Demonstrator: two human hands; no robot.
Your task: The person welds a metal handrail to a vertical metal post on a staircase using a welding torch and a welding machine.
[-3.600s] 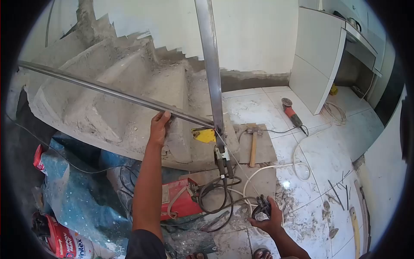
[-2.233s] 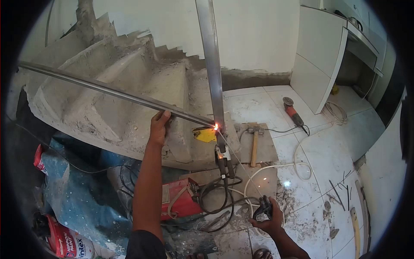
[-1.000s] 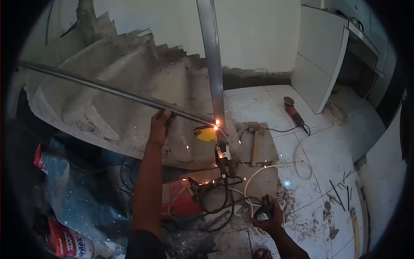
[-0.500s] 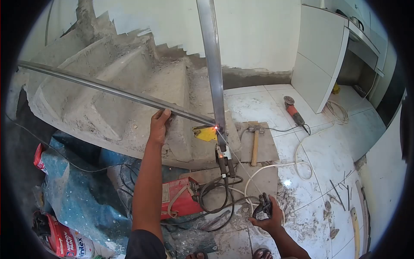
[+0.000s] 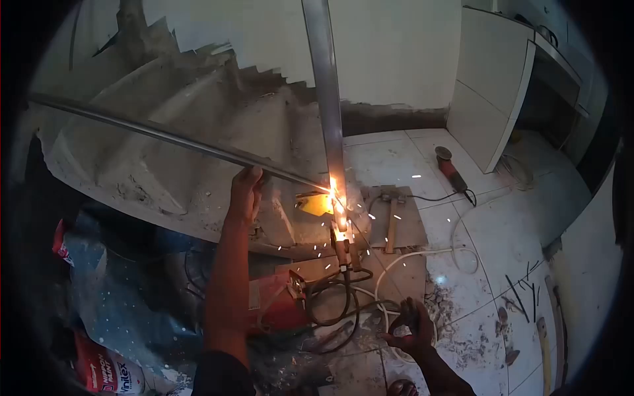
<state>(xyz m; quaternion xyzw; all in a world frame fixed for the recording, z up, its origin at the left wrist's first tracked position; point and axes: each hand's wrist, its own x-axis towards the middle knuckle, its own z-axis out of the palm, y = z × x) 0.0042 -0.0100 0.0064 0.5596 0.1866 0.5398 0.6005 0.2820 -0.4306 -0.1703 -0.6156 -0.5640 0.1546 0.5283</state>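
My left hand (image 5: pixel 246 191) is closed around the underside of a slanted metal bar (image 5: pixel 165 136). The bar's lower right end meets an upright metal post (image 5: pixel 323 86), where a bright arc glows and sparks fly. In my right hand (image 5: pixel 417 333) is a dark electrode holder (image 5: pixel 401 318); a thin welding rod (image 5: pixel 371 249) runs from it up to the glowing joint. Low on the post grips a ground clamp (image 5: pixel 342 247), with a cable hanging from it. Beside the joint lies a flat yellow piece (image 5: pixel 316 204), lit orange by the arc.
Rough concrete stairs (image 5: pixel 205 112) rise at the left. A red machine (image 5: pixel 267 300) and looped cables sit below the joint. On the floor at right lie a hammer (image 5: pixel 391 224), an angle grinder (image 5: pixel 450 171) and thin dark rods (image 5: pixel 518 298). A paint bucket (image 5: pixel 105 369) stands lower left.
The small glow at the joint has flared into a bright arc with sparks scattering. The surroundings look darker. Both hands stay in nearly the same places.
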